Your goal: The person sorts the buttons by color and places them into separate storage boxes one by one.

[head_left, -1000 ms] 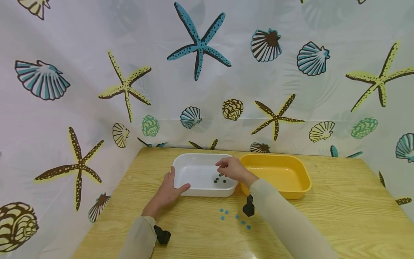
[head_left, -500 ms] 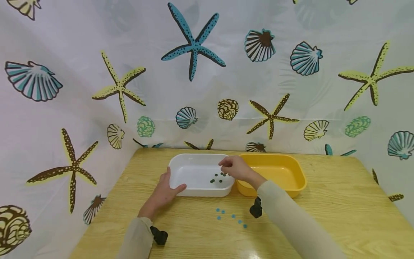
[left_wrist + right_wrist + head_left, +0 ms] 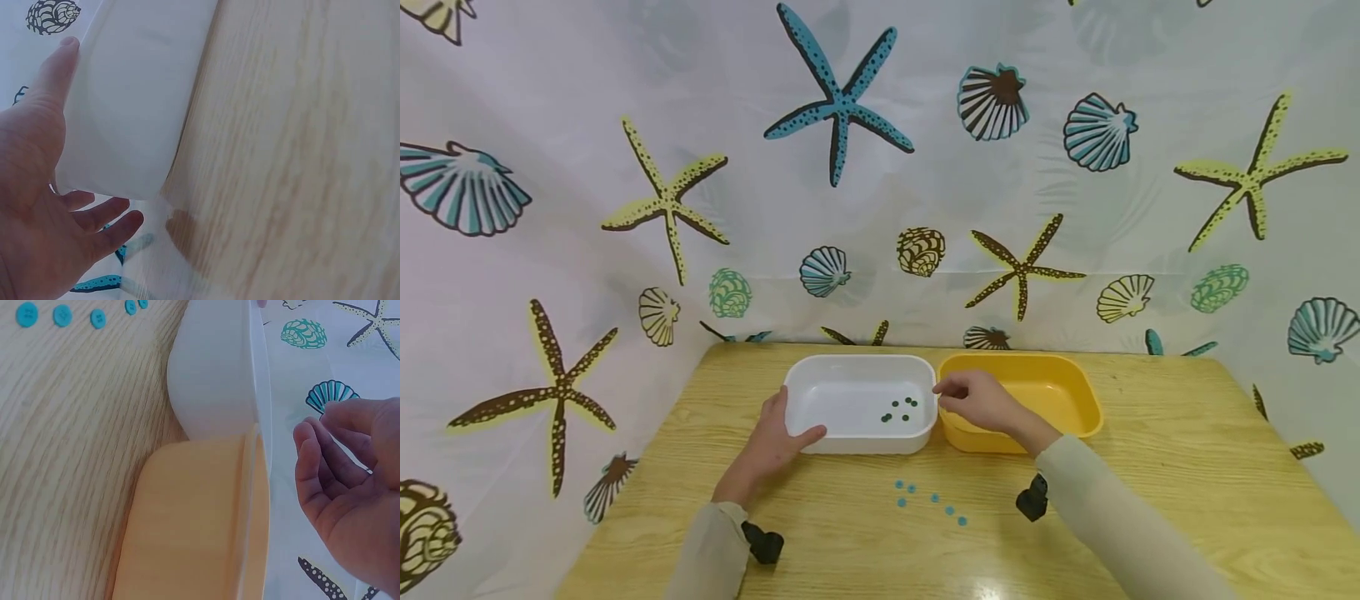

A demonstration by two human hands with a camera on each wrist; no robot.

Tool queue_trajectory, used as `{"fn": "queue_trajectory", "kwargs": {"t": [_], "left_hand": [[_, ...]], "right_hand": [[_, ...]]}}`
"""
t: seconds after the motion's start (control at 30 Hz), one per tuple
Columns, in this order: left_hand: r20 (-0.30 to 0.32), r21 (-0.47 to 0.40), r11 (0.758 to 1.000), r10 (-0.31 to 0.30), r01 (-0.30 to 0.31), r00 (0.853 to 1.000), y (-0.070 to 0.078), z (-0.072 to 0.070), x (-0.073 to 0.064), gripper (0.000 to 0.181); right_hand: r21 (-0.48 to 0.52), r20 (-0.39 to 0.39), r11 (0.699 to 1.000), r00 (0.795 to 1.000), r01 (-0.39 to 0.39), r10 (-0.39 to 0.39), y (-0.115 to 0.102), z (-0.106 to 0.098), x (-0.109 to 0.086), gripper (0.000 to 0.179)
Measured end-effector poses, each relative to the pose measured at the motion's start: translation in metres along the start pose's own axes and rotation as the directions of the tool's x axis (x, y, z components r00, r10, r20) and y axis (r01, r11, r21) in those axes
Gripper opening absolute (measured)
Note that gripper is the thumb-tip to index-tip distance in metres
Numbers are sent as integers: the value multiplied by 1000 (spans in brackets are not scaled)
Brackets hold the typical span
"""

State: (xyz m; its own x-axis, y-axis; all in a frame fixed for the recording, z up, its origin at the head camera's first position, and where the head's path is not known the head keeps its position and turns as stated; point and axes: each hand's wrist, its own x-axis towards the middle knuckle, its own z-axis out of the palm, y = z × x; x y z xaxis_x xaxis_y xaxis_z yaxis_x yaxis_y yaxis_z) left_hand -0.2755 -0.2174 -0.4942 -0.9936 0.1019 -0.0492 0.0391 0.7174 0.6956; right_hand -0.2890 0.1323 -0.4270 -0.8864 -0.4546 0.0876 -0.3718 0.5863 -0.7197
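Observation:
My left hand [image 3: 772, 437] rests against the near left corner of a white plastic basin [image 3: 861, 446]. Its thumb lies along the front rim, and the fingers reach round the left side. Several dark green buttons [image 3: 895, 404] are scattered on the basin floor towards its right end. Over the left part of a yellow basin [image 3: 1056, 392] hovers my right hand [image 3: 981, 402], its fingertips beside the rim where the two basins meet. In the right wrist view its fingers are loosely bent, with nothing between them.
Several blue buttons [image 3: 935, 498] lie on the wooden table [image 3: 850, 533] in front of the basins. A curtain [image 3: 880, 200] printed with starfish and shells hangs behind and at both sides.
My right hand has moved right, from above the white basin to the yellow one. More green buttons show in the white basin than one second ago. The left hand keeps its place.

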Motion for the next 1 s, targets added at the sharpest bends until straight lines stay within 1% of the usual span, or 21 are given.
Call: {"fn": "queue_trajectory", "kwargs": {"t": [0.13, 0.37, 0.53, 0.67, 0.77, 0.83, 1.0], "left_hand": [[9, 16, 1000, 2, -2, 1000, 0, -1, -1, 119], [9, 15, 1000, 7, -8, 1000, 1, -2, 0, 119], [-29, 43, 998, 57, -55, 998, 4, -5, 0, 113], [-58, 78, 991, 112, -107, 992, 15, -11, -2, 103], [-74, 101, 982, 166, -158, 983, 26, -13, -4, 91], [-86, 108, 973, 211, -202, 974, 34, -13, -7, 81], [-92, 106, 940, 335, -326, 938, 56, -8, -16, 60]], "right_hand": [[-15, -6, 1000, 1000, 20, -20, 3, -7, -12, 19], [-15, -10, 1000, 1000, 25, -25, 12, -16, -31, 19], [-8, -43, 1000, 999, -24, 24, 19, -23, -45, 20], [-35, -91, 999, 995, -33, 29, 29, -30, -57, 22], [-64, -137, 997, 990, -32, 23, 38, -36, -66, 24], [-86, -173, 996, 985, -34, 19, 44, -40, -71, 25], [-170, -252, 984, 968, -52, 8, 58, -47, -83, 29]]}}
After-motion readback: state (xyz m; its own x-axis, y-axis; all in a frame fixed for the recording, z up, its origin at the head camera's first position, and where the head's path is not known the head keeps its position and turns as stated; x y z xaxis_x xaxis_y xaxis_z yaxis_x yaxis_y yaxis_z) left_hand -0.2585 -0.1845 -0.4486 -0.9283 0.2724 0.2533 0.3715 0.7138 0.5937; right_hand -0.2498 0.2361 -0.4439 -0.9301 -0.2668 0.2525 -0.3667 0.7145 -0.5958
